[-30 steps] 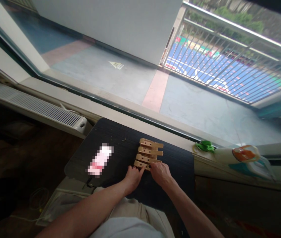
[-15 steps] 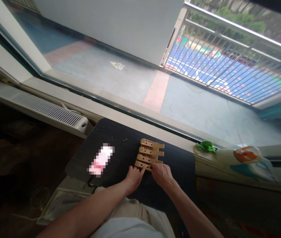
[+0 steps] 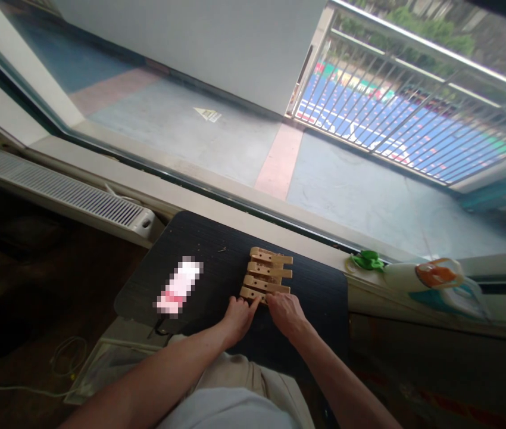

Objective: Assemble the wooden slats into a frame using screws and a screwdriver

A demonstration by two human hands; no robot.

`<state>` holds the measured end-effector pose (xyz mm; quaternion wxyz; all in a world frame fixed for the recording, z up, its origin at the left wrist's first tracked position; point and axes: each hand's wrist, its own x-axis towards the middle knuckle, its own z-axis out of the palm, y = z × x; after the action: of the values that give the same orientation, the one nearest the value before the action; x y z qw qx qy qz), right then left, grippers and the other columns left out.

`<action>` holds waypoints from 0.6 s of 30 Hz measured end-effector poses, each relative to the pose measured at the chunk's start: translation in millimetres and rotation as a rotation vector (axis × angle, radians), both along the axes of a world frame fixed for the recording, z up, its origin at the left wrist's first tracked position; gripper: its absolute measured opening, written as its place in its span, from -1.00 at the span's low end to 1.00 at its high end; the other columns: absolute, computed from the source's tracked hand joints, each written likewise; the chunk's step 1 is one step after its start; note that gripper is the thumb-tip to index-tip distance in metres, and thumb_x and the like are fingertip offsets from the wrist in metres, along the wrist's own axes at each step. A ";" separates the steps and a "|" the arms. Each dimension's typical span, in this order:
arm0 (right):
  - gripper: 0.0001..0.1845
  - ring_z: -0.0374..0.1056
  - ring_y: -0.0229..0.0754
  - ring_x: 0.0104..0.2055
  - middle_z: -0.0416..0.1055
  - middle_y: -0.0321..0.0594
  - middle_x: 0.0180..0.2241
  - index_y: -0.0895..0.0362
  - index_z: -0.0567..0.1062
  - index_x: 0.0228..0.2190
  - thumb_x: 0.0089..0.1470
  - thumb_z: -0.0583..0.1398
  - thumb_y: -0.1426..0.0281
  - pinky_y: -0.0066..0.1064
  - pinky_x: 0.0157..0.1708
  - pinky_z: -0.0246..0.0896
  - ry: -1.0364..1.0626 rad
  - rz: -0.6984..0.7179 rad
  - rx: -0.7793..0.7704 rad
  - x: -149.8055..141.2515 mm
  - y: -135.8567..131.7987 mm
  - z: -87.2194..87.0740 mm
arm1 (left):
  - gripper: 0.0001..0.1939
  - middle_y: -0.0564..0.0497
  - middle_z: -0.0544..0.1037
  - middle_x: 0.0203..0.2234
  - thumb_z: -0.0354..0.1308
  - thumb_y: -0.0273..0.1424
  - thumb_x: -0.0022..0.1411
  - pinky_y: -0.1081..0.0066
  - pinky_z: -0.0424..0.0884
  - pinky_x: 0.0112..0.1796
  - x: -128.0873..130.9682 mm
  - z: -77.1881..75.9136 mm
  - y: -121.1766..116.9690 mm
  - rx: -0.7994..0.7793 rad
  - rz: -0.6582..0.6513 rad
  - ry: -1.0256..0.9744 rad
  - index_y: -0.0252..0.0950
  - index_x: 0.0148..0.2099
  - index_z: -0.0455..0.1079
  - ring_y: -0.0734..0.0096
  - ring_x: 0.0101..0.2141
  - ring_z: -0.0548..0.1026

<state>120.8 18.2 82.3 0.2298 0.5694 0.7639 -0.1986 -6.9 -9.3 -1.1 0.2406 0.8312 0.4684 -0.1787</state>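
A light wooden piece [image 3: 265, 269] lies on a dark small table. It has several parallel strips, each with dark holes, and their right ends stick out like fingers. Rougher brown wood shows between the strips. My left hand [image 3: 239, 316] grips the piece at its near left edge, with the index finger and thumb pressed against the nearest strip. On the right end of that same strip, my right hand [image 3: 286, 313] is closed, fingers curled over it. Both hands hide the near edge and the nearest strip's right end.
The dark tabletop [image 3: 155, 262] also bears a blurred-out bright device [image 3: 179, 286] at left and a small metal bit [image 3: 222, 249]. A radiator [image 3: 101, 202] runs along the window at left. Green cloth-like item [image 3: 368, 260] and a white bottle [image 3: 405, 279] rest on the sill.
The view has shifted slightly, so everything sits a little further left. Both hands stay at the near edge of the wooden piece, the right hand slightly nearer the left.
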 end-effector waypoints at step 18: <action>-0.71 0.41 -0.15 -0.22 0.50 -0.08 -0.31 0.15 0.50 -0.33 0.10 -0.01 0.49 -0.40 -0.25 0.22 -0.031 -0.078 -0.012 7.8 0.5 -6.8 | -0.40 -0.28 0.49 -0.21 -0.14 -0.52 0.20 0.20 0.13 -0.26 -0.3 -0.1 1.7 0.005 -0.022 0.008 -0.27 0.28 -0.12 0.10 -0.19 0.40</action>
<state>128.6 18.7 75.6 0.2371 0.6004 0.7363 -0.2028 -7.1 -7.6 -1.3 0.2345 0.8363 0.4604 -0.1835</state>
